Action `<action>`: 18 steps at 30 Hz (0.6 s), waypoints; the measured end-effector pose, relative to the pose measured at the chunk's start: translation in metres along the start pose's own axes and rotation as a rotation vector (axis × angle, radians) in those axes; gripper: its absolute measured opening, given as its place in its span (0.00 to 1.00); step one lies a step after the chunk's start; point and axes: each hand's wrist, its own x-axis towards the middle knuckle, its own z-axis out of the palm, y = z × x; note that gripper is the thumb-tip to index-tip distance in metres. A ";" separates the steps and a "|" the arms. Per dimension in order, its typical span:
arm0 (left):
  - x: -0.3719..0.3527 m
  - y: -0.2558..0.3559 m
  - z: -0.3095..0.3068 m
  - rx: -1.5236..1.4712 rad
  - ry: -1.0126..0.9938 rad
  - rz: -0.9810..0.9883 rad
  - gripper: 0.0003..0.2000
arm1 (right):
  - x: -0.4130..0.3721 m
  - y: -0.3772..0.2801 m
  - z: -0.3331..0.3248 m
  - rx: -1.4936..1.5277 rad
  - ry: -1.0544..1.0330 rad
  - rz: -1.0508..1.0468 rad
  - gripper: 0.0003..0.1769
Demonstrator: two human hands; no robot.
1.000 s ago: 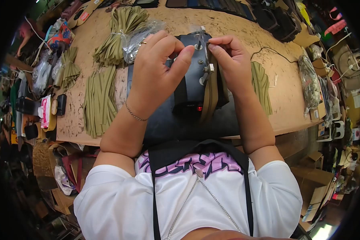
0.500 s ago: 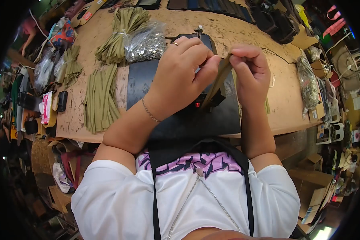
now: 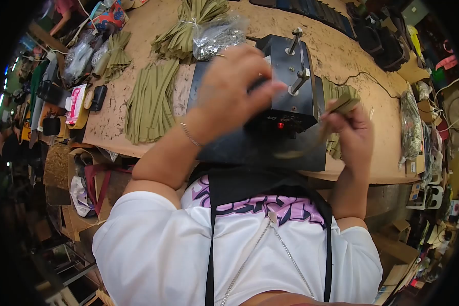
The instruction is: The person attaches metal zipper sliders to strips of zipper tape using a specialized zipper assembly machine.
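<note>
My right hand [image 3: 356, 135] is closed on an olive fabric strap [image 3: 343, 104]. The strap's blurred tail trails left below the black machine. My left hand [image 3: 234, 84], smeared by motion, is raised at the machine's left side, thumb apart from the fingers; nothing shows in it. The black box-shaped machine [image 3: 290, 109] has metal posts and a bar on top and a lit red light on its near face. It stands on a dark board [image 3: 270, 153]. More olive straps [image 3: 334, 145] lie to its right, partly behind my right hand.
Left of the board lies a flat pile of olive straps [image 3: 150, 104]. Tied bundles [image 3: 188, 30] and a clear bag of small metal pieces [image 3: 217, 40] sit behind it. A cable [image 3: 362, 75] crosses the table at right, near a plastic-wrapped bundle [image 3: 410, 125].
My right hand has moved the strap away from the machine, to the right. My left thumb and fingers have parted. The view has shifted, uncovering more of the machine.
</note>
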 end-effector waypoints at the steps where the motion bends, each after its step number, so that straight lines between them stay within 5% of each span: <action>1: -0.007 -0.024 -0.011 0.077 -0.041 -0.085 0.08 | 0.003 0.000 -0.015 -0.033 0.087 0.000 0.11; 4: -0.053 -0.114 -0.051 0.321 -0.086 -0.409 0.11 | 0.017 0.011 -0.080 -0.157 0.254 0.032 0.14; 6: -0.107 -0.174 -0.084 0.687 -0.238 -0.818 0.16 | 0.032 0.036 -0.122 -0.161 0.377 0.021 0.20; 10: -0.181 -0.224 -0.118 0.898 -0.332 -1.168 0.20 | 0.040 0.098 -0.159 -0.867 0.506 0.223 0.33; 12: -0.187 -0.226 -0.129 0.788 -0.303 -1.225 0.19 | 0.035 0.115 -0.150 -1.093 0.481 0.236 0.37; 18: -0.155 -0.199 -0.149 0.715 -0.179 -1.216 0.21 | 0.032 0.108 -0.132 -1.064 0.462 0.119 0.34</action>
